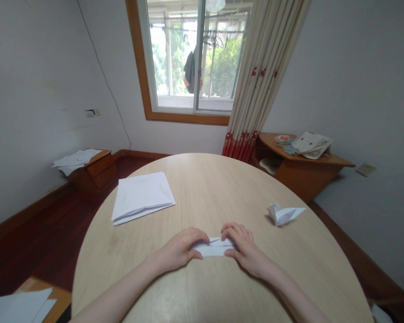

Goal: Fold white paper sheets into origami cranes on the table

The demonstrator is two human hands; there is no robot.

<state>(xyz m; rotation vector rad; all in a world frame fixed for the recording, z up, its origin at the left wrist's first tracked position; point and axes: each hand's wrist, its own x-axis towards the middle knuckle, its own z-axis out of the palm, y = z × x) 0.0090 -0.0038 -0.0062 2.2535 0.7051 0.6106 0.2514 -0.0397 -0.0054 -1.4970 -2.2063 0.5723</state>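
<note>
A small folded strip of white paper [213, 247] lies flat on the round wooden table [218, 193] near its front edge. My left hand [180, 249] pinches the strip's left end, fingers curled over it. My right hand [244, 246] grips the right end the same way, thumb under and fingers on top. Both forearms rest on the tabletop. A finished folded paper figure [284, 214] stands to the right, apart from my hands. A stack of white sheets [141, 196] lies at the table's left.
A low wooden cabinet [94, 168] with papers stands at the left wall. A corner shelf [303, 168] holding a cloth bag sits right of the curtain [262, 85]. More white sheets [18, 307] lie on a stool at bottom left.
</note>
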